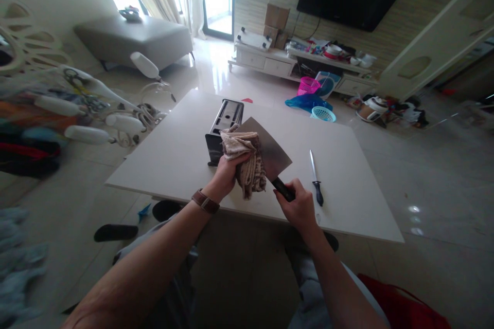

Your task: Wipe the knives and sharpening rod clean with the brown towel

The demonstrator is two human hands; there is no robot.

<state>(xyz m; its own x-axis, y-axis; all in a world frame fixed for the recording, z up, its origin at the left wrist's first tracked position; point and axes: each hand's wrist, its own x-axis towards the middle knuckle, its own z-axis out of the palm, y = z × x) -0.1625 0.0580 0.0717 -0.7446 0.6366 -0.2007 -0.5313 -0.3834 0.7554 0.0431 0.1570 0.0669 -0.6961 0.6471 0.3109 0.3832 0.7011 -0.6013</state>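
Note:
My right hand (299, 204) is closed around the black handle of a cleaver (270, 149), whose broad blade tilts up to the left above the table. In my left hand (227, 175) is a bunched, folded brown-and-beige cloth (250, 169), held against the left side of the blade. Whether the cloth touches both blade faces I cannot tell. Behind the cloth stands a black knife block (227, 118) with slots in its top, partly covered by the cloth and my hand. A honing steel (315, 177) with a black handle lies on the table to the right of the cleaver.
The white table (347, 185) ends just in front of my legs. Beyond its far edge are a blue plastic bag (303, 103), a pink basket (309, 85) and a light-blue basket (323, 114) on the floor. A lamp with white shades (125, 123) stands at the left.

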